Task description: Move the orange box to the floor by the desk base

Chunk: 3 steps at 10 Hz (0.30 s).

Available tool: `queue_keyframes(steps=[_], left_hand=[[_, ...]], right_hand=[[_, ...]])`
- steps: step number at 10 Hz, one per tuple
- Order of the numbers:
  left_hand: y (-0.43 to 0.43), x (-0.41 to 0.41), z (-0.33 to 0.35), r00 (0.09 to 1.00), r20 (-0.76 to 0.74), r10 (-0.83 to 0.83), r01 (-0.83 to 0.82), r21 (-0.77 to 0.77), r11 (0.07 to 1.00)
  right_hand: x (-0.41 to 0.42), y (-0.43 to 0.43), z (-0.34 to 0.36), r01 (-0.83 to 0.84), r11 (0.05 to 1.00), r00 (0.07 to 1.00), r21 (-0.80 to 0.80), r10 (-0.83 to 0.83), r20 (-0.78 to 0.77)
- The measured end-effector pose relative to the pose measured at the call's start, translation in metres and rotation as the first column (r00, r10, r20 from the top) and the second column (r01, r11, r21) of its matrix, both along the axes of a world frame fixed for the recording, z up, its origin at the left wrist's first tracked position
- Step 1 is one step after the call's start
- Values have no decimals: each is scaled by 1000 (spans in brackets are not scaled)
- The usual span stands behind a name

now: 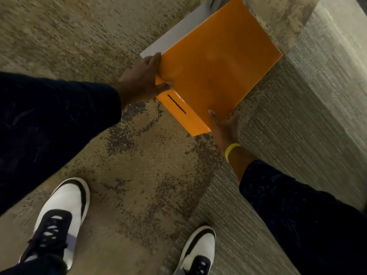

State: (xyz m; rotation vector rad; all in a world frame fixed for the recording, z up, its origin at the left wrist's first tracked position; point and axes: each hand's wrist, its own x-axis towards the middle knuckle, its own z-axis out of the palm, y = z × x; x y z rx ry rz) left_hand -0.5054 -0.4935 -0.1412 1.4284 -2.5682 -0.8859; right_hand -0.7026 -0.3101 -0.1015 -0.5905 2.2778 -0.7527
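Note:
A flat glossy orange box (218, 64) with a dark slot on its near side is held low over the carpet, tilted away from me. My left hand (142, 80) grips its left near corner, thumb on the side. My right hand (224, 128), with a yellow wristband, holds the near right edge from below, thumb on the lid. A white flat desk base plate (168, 38) lies on the floor right behind the box, partly hidden by it. Whether the box touches the floor cannot be told.
Speckled beige carpet (99, 46) covers the left and middle; a grey ribbed carpet strip (307, 116) runs along the right. My two white and black shoes (59, 215) (198, 253) stand at the bottom. A grey desk leg (213, 1) rises at the top edge.

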Motion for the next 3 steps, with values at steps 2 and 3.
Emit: queue_keyframes(steps=[2, 3], left_hand=[[60, 53, 16, 982, 182, -50, 55, -27, 998], [86, 75, 40, 970, 225, -88, 106, -69, 992]], right_hand=[[19, 42, 15, -337, 930, 918, 144, 359, -169], [38, 60, 28, -511, 822, 793, 252, 564, -231]])
